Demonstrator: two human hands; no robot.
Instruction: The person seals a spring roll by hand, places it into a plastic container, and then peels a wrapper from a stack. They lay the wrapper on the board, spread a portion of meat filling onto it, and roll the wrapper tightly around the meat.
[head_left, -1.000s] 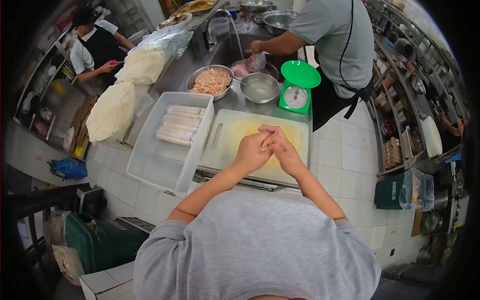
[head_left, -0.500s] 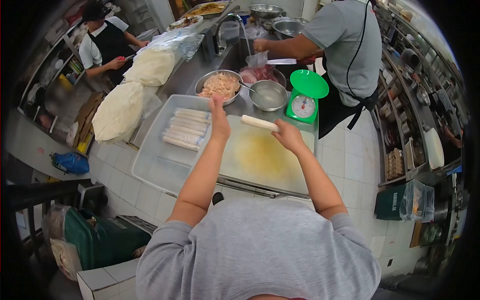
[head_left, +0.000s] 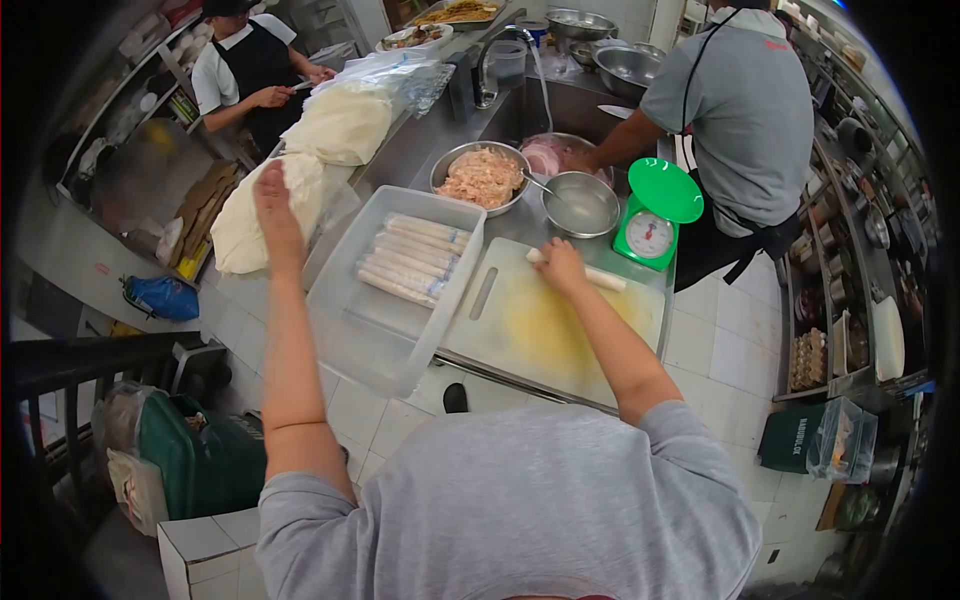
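My right hand (head_left: 561,266) grips a pale rolled spring roll (head_left: 604,279) lying at the far edge of the white cutting board (head_left: 600,330). My left hand (head_left: 274,200) is stretched out to the left, fingers apart and holding nothing, over a stack of white wrapper sheets in plastic (head_left: 255,215). Between my arms stands a clear plastic tub (head_left: 370,320) with several finished rolls (head_left: 408,258) laid side by side.
A metal bowl of shredded filling (head_left: 482,177), a smaller metal bowl with a spoon (head_left: 581,204) and a green scale (head_left: 655,212) stand behind the board. One person in grey works at the sink (head_left: 745,110); another in a black apron (head_left: 255,70) stands far left.
My hands parted from rolling on the board. The right set the roll down at the board's far edge; the left swung from the filling bowl out to the wrapper stack.
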